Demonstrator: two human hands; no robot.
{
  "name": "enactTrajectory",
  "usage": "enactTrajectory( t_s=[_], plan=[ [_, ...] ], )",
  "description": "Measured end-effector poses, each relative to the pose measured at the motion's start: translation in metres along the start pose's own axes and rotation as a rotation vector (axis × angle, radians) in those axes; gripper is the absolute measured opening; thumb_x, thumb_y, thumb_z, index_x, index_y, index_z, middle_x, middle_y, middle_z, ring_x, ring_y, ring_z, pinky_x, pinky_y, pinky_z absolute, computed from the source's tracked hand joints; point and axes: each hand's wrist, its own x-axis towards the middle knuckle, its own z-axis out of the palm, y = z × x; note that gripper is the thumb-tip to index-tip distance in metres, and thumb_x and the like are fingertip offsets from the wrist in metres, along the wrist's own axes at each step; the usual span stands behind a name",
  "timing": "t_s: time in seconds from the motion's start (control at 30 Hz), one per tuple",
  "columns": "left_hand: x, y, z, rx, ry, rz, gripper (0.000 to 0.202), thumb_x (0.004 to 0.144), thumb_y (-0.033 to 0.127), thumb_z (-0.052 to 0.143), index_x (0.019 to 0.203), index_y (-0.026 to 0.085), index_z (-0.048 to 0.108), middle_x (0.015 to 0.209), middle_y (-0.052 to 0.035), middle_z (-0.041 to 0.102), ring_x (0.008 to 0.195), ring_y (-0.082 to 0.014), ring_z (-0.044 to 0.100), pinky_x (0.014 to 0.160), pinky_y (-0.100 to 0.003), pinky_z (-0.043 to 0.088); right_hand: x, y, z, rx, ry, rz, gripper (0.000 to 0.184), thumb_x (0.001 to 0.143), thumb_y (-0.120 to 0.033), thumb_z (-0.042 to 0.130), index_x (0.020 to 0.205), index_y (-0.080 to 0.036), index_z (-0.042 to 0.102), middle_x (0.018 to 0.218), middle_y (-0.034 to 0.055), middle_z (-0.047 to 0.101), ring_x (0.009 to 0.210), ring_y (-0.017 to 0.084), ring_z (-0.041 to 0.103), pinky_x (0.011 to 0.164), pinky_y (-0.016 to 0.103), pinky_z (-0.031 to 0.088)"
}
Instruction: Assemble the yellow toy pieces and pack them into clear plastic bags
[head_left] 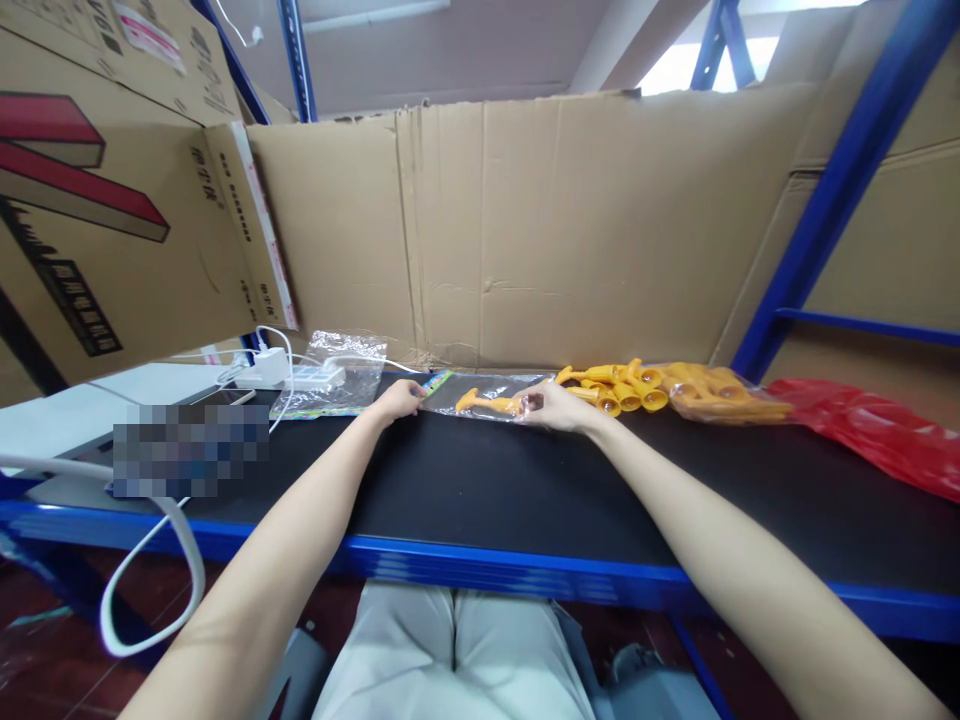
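Note:
My left hand pinches the left end of a clear plastic bag, by its coloured printed strip. The bag lies flat on the black tabletop. A yellow plastic piece shows at the bag, lying lengthwise; whether it is wholly inside I cannot tell. My right hand closes its fingers round the right end of this piece, near the bag's right end. Just beyond that hand lies a pile of similar yellow pieces with flared, cup-shaped ends.
Right of the pile are a clear bag of yellow pieces and a red plastic bag. Clear packaging, a white power strip, cables and a phone lie left. Cardboard walls the back; a blue rail edges the front.

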Motion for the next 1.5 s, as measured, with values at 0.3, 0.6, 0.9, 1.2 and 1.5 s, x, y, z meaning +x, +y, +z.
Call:
enactTrajectory(
  t_s=[0.3,0.6,0.9,1.2,1.5],
  plan=[
    [-0.022,0.020,0.006,-0.467,-0.179,0.058,0.023,0.070,0.002,0.054,0.091,0.006,0.061,0.056,-0.0020,0.062,0.053,-0.0088,0.058,0.049,-0.018,0.040,-0.002,-0.012,0.004,0.084,-0.028,-0.149,0.025,0.065,-0.036,0.061,0.074,-0.013,0.064,0.068,0.0006,0.060,0.067,0.013,0.054,0.063,0.024,0.041],
    [-0.020,0.018,0.006,-0.684,-0.287,-0.061,0.027,0.072,0.018,0.063,0.095,0.006,0.059,0.070,-0.0098,0.067,0.068,-0.0173,0.065,0.068,-0.029,0.053,0.004,-0.011,0.022,0.158,0.016,-0.015,0.026,0.061,-0.022,0.062,0.084,-0.009,0.063,0.075,0.0065,0.064,0.070,0.017,0.057,0.064,0.027,0.043],
    [-0.025,0.019,0.003,-0.659,-0.397,-0.040,0.050,0.066,0.019,0.069,0.114,0.021,0.052,0.096,-0.0064,0.064,0.065,-0.0126,0.063,0.059,-0.026,0.053,-0.007,-0.027,0.013,0.362,-0.133,0.020,0.039,0.061,-0.024,0.067,0.099,-0.017,0.062,0.102,0.0048,0.063,0.092,0.016,0.057,0.082,0.026,0.044],
    [-0.016,0.023,0.005,-0.617,0.020,-0.190,0.044,0.073,0.007,0.054,0.115,0.019,0.046,0.101,-0.0070,0.060,0.067,-0.0106,0.061,0.057,-0.025,0.052,0.000,0.001,-0.011,0.125,0.121,0.138,0.029,0.080,-0.033,0.049,0.096,-0.013,0.062,0.096,0.0088,0.064,0.084,0.015,0.059,0.076,0.027,0.045],
    [-0.018,0.012,0.000,0.287,0.407,-0.071,0.063,0.066,0.022,0.057,0.125,0.015,0.035,0.132,-0.0196,0.034,0.119,-0.0357,0.037,0.092,-0.048,0.034,-0.003,0.045,-0.022,-0.651,0.128,0.539,0.046,0.080,-0.034,0.045,0.122,-0.015,0.046,0.130,0.0159,0.040,0.119,0.034,0.033,0.092,0.053,0.029]
  ],
)
